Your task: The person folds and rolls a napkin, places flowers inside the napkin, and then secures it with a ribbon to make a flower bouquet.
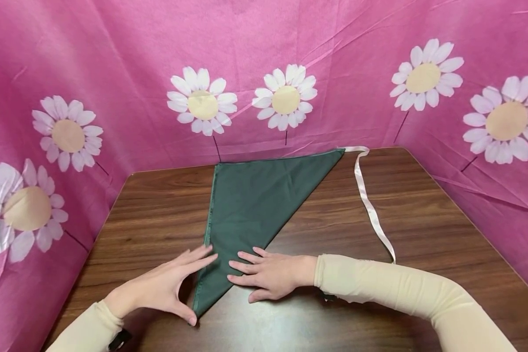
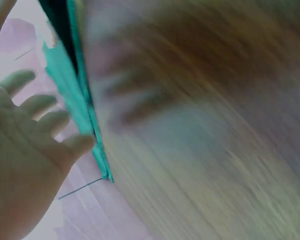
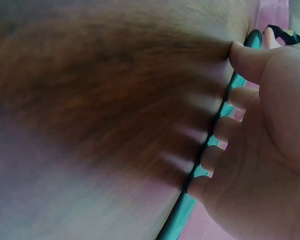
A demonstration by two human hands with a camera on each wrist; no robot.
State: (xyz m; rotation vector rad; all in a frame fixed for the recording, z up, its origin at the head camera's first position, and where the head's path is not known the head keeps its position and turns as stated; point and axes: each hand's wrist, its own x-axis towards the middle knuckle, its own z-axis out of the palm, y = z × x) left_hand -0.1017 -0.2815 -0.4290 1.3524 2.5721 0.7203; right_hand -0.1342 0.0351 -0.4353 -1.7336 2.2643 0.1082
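Note:
A dark green cloth lies folded flat, with a straight left side and a slanted right side narrowing to a point at the front. From its far right corner runs a white ribbon. My left hand spreads at the left side, fingertips over the cloth's edge and thumb by the front point. My right hand rests with fingers spread on the slanted edge. The left wrist view shows the left palm beside the cloth's edge; in the right wrist view, the right fingertips meet the cloth's fold.
The cloth lies on a brown wood-grain table, its far side along the table's back edge. Pink fabric printed with large white daisies hangs behind the table and on both sides. The ribbon trails forward to near the right sleeve.

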